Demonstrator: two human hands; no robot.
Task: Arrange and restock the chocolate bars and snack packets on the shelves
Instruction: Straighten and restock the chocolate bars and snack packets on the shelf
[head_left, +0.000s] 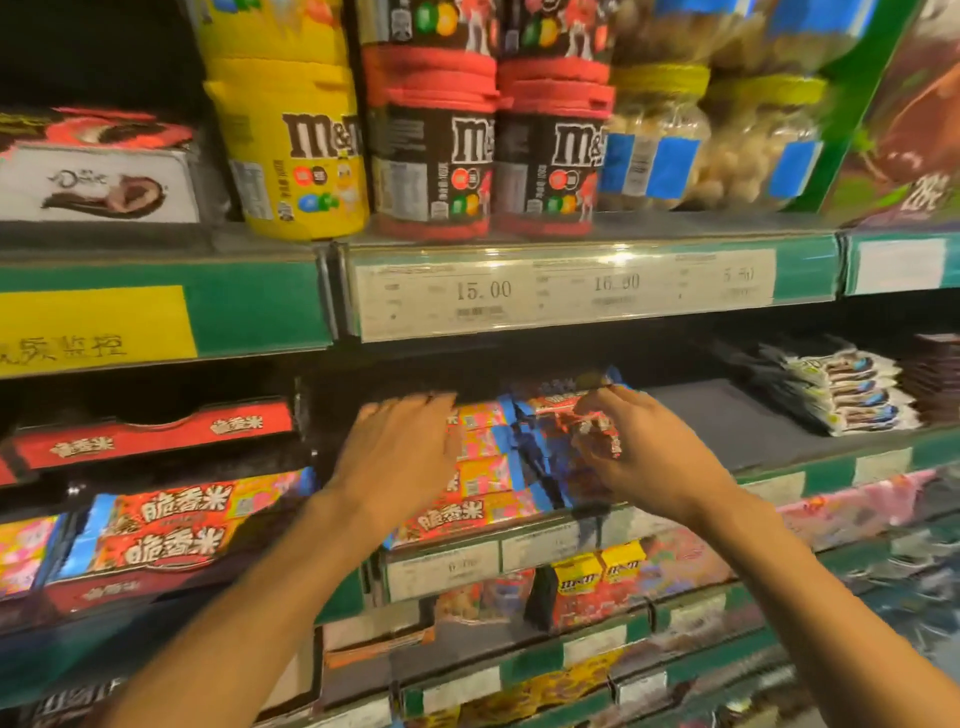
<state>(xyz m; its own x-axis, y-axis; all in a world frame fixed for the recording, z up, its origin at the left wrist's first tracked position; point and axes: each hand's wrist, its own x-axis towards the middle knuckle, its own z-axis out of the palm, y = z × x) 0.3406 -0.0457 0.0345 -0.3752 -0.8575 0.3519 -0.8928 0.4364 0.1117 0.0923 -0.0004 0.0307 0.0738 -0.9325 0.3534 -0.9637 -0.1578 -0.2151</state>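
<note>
Under M&M's tubs (431, 156), left hand (400, 447) flat on 脆香米 bars (483, 473), right hand (639, 452) pinching one.

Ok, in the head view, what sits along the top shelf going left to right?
Dove chocolate box → yellow M&M's tub → two brown M&M's tubs with red lids → clear jars with blue labels → green display box.

price tags (563, 288) — small print blurred | left fingers (415, 402) — tips motion-smeared
</note>
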